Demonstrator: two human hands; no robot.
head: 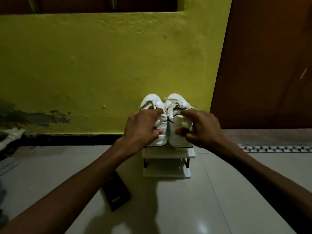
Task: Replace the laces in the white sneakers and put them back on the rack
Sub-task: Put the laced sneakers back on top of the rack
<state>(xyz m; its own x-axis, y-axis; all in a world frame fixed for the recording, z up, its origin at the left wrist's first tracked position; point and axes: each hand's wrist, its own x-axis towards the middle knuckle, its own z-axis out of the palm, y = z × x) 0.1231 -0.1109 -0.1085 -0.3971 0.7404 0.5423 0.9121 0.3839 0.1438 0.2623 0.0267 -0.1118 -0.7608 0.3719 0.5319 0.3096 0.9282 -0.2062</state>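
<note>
Just below the centre of the head view, a small white rack (168, 154) is seen standing on the glossy tiled floor (194, 208), close to a yellow wall (101, 65). On its top shelf two white shoes are set side by side, touching along their inner sides, toes toward the wall and heels toward the camera. The left sneaker (151, 101) is gripped at the heel by the left hand (143, 127), fingers curled over the collar and the thumb pressed low on the back. The right sneaker (177, 100) is held likewise by the right hand (200, 127), fingers hooked over the heel rim and the thumb tucked against the side. Pale laces (170, 100) are threaded in both shoes and lie loose over the tongues. Whether they are the old ones or the replacements cannot be told. Lower left of the rack, a flat dark box (117, 193) lies on the floor. A brown door (270, 65) fills the upper right of the frame.

The sneakers are judged light, with stiff soles and heel backs but soft uppers that would buckle if squeezed. Their smooth white surface may be slightly slippery. The heel, as held now, is judged the soundest place to grip. The laces look limp and are probably best pinched near their tips.
</note>
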